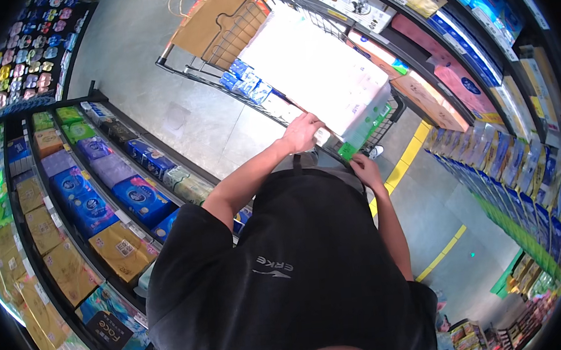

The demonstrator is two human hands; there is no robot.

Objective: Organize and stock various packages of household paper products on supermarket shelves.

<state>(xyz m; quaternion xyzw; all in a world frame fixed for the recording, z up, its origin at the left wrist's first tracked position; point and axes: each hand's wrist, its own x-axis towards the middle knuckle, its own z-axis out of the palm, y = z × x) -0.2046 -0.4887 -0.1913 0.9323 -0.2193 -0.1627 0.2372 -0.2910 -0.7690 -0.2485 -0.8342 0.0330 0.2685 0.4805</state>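
A wire shopping cart (196, 76) stands before me, loaded with a large white plastic-wrapped pack (319, 67), its top washed out by glare. My left hand (302, 132) curls over the cart's near rim, beside a small white box (322, 136) partly hidden by the fingers. At the cart's near right corner, my right hand (365, 170) has its fingertips on a green printed panel (349, 150); its grip there is partly hidden. Small blue-and-white packs (245, 81) lie along the cart's left side. A brown paper bag (223, 20) with twisted handles sits at its far left end.
Shelves of blue tissue packs (138, 194) and gold tissue packs (122, 247) line my left. More shelving with pink packs (464, 84) stands close to the cart's right side. Hanging pouches (519, 173) are further right. Yellow floor tape (399, 169) crosses the grey floor.
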